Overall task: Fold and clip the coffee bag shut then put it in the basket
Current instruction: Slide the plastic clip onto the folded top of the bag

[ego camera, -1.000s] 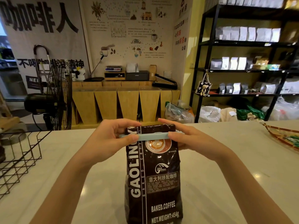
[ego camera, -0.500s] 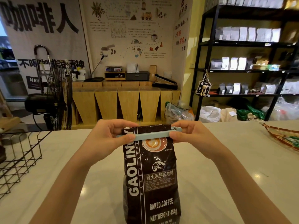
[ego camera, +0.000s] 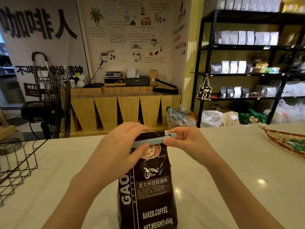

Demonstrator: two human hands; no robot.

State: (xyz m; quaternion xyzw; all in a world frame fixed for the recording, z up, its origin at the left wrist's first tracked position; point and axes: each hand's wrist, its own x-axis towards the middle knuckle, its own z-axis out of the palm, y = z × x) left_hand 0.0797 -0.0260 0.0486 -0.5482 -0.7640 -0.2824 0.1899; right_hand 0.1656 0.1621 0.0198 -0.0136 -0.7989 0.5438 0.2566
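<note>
A dark brown coffee bag (ego camera: 148, 187) stands upright on the white counter (ego camera: 231, 179), its top folded over. A pale blue clip (ego camera: 153, 141) lies across the fold. My left hand (ego camera: 118, 152) wraps over the bag's upper left corner and the clip's left end, thumb pressed on the front. My right hand (ego camera: 186, 142) pinches the clip's right end between thumb and fingers. The black wire basket (ego camera: 18, 164) sits at the counter's left edge, apart from both hands.
A woven tray (ego camera: 287, 141) with green items lies on the counter at far right. Beyond the counter stand a black floor fan (ego camera: 49, 103), a wooden cabinet (ego camera: 125, 108) and black shelves (ego camera: 247, 71) with bags.
My left hand has slid right, further over the bag's top and the clip. The bag has tilted and shifted a little. My right hand still pinches the clip's right end.
</note>
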